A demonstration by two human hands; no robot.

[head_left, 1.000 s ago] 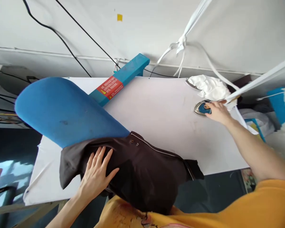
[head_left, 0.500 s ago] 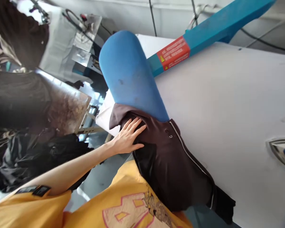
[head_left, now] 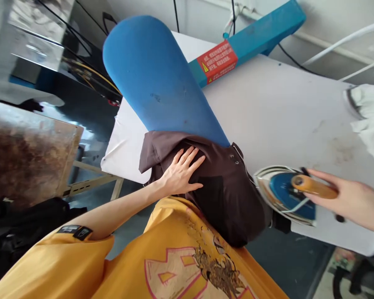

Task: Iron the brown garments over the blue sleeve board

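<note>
1. The left hand (head_left: 180, 172) lies flat and open on the dark brown garment (head_left: 224, 191). Its grip is wide and holds nothing; it only presses the cloth down.
2. The garment is pulled over the near end of the blue padded arm (head_left: 156, 74) and hangs off the near edge of the white table (head_left: 283, 112).
3. The right hand (head_left: 352, 199) has its grip closed on the orange handle of the iron (head_left: 283, 195). The iron sits just right of the garment, close to the table's near edge.
4. The iron is probably hot. If it slides left too far, it could burn the fingers (head_left: 190, 155) of the left hand.
5. If the iron rests too long in one spot, the cloth could scorch.
6. The metal snaps (head_left: 233, 160) and zip edge could catch the iron's tip and bunch the cloth.
7. The iron could slip off the near edge and fall.
</note>
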